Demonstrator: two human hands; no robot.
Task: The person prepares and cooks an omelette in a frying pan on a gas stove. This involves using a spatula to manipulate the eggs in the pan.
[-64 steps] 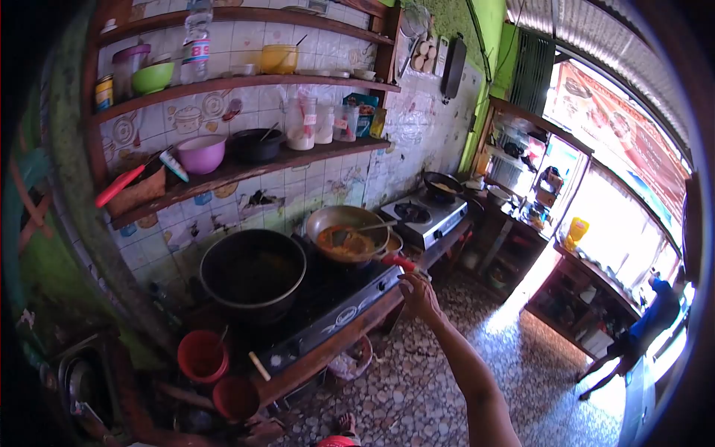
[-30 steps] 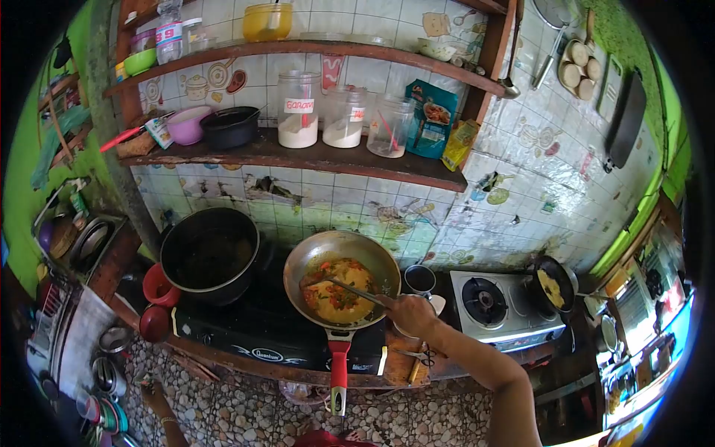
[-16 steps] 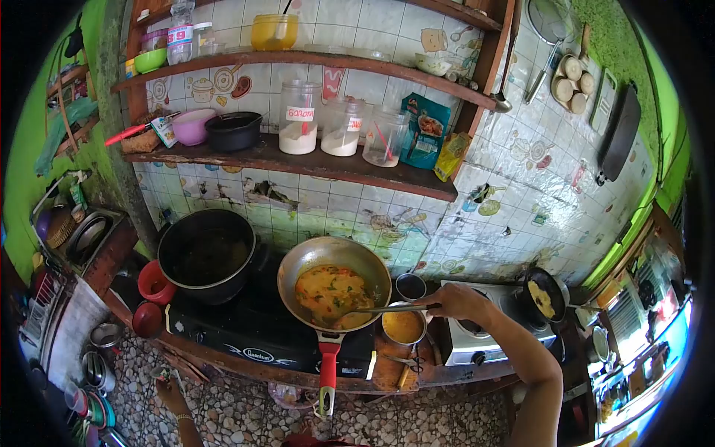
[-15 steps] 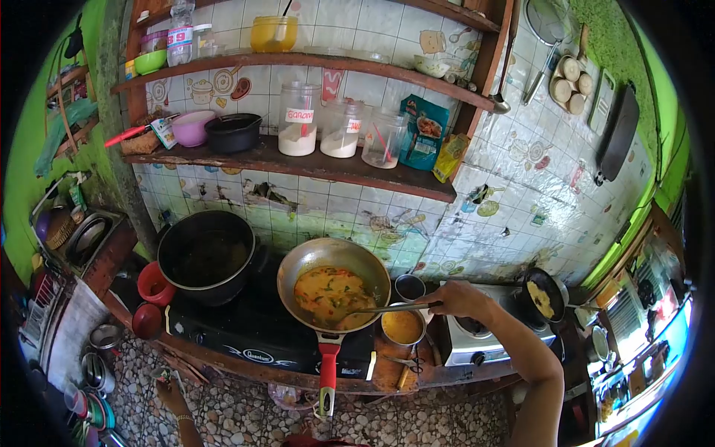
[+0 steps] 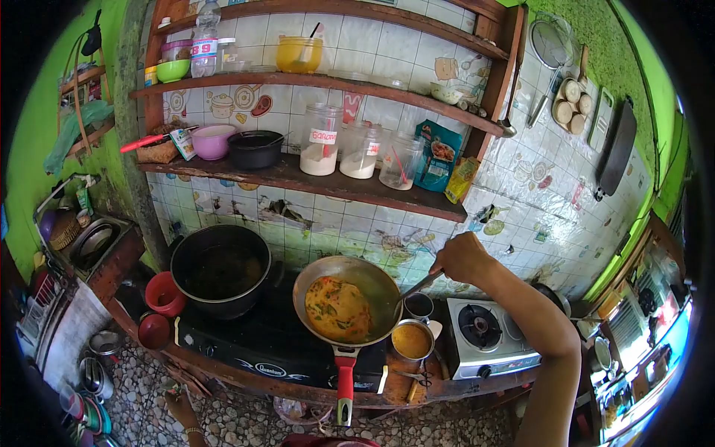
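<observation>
My right hand (image 5: 463, 258) is closed round the handle of a metal utensil (image 5: 421, 286), whose far end reaches the right rim of the frying pan (image 5: 386, 287). In the pan lies a yellow-orange egg mixture (image 5: 337, 308) with red and green bits, gathered towards the left side. The pan's red handle (image 5: 345, 381) points towards me, with no hand on it. A small pot of orange liquid (image 5: 412, 340) stands right of the pan. Low on the left, my left hand (image 5: 179, 407) hangs over the pebbled floor; what its fingers hold is too small to make out.
The pan and a big black pot (image 5: 221, 272) sit on the black stove (image 5: 261, 357). Red cups (image 5: 165, 293) stand at the left. A white stove (image 5: 480, 335) is at the right. Jars (image 5: 320, 139) line the lower shelf, above the stoves.
The utensil has risen from the pan's lower middle to its right rim as my right hand moved up. The mixture is now gathered at the left. The whole view has shifted slightly.
</observation>
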